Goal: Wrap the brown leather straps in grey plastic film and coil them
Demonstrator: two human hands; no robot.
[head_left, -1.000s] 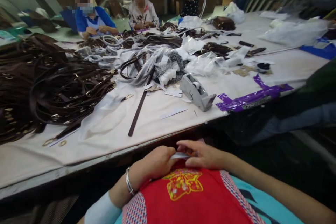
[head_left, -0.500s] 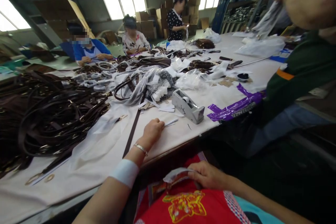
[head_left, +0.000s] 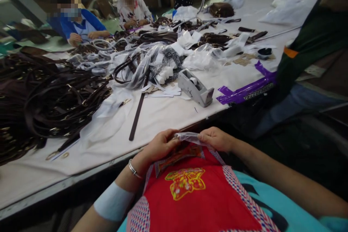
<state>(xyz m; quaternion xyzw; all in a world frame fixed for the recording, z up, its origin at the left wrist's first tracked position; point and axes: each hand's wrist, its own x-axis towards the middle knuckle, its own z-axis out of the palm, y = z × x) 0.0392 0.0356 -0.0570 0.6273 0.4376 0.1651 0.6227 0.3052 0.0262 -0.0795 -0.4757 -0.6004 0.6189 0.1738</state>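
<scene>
Over my lap, close to the table's front edge, both hands hold a short band wrapped in whitish translucent plastic (head_left: pixel 189 137). My left hand (head_left: pixel 162 145) is closed at its left end, where a small bit of metal shows by the fingertips. The other end sits pinched between the thumb and fingers of my right hand (head_left: pixel 218 139). Below the hands is a red apron (head_left: pixel 187 203). A dark brown strap (head_left: pixel 138 116) lies flat on the table ahead of my left hand, and a grey tape dispenser (head_left: pixel 195 87) stands beyond my hands.
Dark brown straps with metal fittings (head_left: pixel 65 98) are heaped at the left. Clear plastic wrapping (head_left: pixel 203 58) and paper slips (head_left: pixel 164 92) lie mid-table. Purple tape (head_left: pixel 247 88) covers the right table edge beside a person in a dark green sleeve (head_left: pixel 312 50). Several people work across the table.
My left hand has come back from the table, where it held a thin white slip, to the left end of the wrapped band. My right hand has risen with the band. The view has tilted down.
</scene>
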